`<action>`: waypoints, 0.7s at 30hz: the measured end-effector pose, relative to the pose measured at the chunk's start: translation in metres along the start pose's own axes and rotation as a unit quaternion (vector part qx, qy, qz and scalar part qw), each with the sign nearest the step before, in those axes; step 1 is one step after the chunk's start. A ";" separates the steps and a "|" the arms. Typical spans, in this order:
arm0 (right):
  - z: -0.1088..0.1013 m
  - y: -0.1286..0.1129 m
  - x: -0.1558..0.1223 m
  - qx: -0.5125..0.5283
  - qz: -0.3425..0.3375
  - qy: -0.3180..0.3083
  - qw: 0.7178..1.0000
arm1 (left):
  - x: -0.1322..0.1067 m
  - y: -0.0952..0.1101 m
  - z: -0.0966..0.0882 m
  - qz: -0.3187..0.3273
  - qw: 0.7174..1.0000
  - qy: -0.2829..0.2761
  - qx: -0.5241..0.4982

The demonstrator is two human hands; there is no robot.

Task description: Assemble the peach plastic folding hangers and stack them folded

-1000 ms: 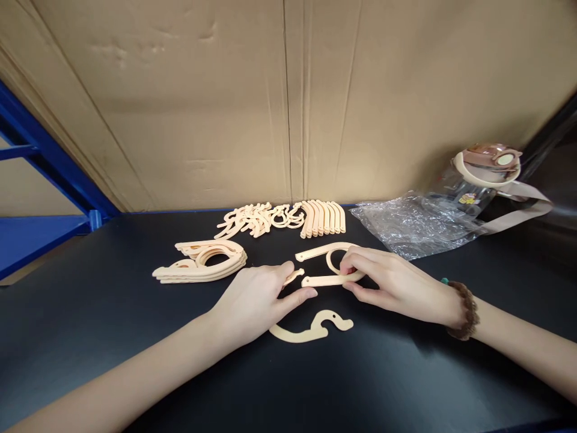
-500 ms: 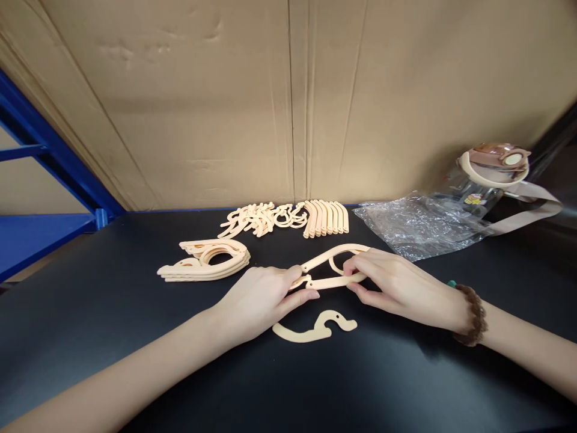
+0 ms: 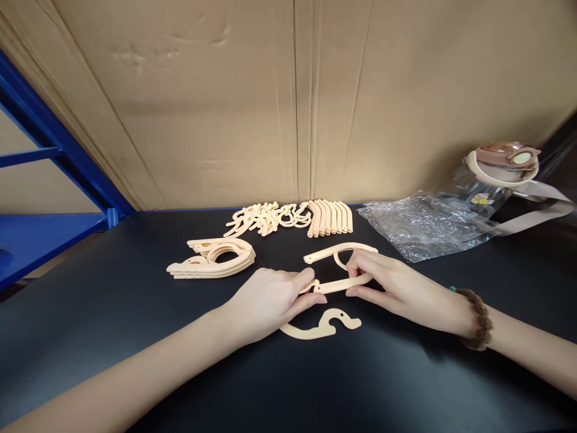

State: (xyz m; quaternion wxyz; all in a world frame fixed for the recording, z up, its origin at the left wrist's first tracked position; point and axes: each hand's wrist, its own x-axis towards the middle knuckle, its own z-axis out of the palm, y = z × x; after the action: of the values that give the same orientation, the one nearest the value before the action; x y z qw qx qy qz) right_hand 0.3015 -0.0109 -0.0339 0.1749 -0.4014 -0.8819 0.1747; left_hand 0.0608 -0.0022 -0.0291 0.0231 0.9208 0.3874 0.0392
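Observation:
My right hand pinches a beige folding clothes hanger, whose two arms spread apart toward the left. My left hand is closed on a small beige piece at the free end of the hanger's nearer arm; its fingers hide most of that piece. The farther arm's end stands apart from my left fingers. Just in front of my hands, a loose curved hanger hook piece lies on the black table, partly covered by my left hand. Left of my hands sits a stack of folded hangers.
Along the back lie a heap of loose hanger pieces and a row of curved hanger arms. A clear plastic bag and a strapped water bottle are at the right. Cardboard stands behind; a blue frame is left.
The hanger's farther arm has swung away from my left fingers, widening the gap between the two arms. My hands stay on the nearer arm. The whole view has shifted slightly.

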 end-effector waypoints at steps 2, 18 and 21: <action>0.000 -0.001 0.000 0.002 0.004 0.004 1.000 | 0.000 0.000 0.000 0.004 1.000 -0.001 0.003; 0.000 -0.002 -0.001 -0.009 -0.013 0.033 0.999 | -0.001 0.001 0.000 0.041 0.992 0.005 0.123; 0.000 -0.002 -0.001 -0.009 -0.010 0.031 0.999 | -0.001 0.000 0.001 0.077 0.984 0.035 0.154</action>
State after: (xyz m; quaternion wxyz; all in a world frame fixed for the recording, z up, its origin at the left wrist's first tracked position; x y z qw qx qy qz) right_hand 0.3011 -0.0129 -0.0335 0.2004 -0.3991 -0.8817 0.1521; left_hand 0.0602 -0.0029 -0.0303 -0.1357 0.9385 0.3173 0.0128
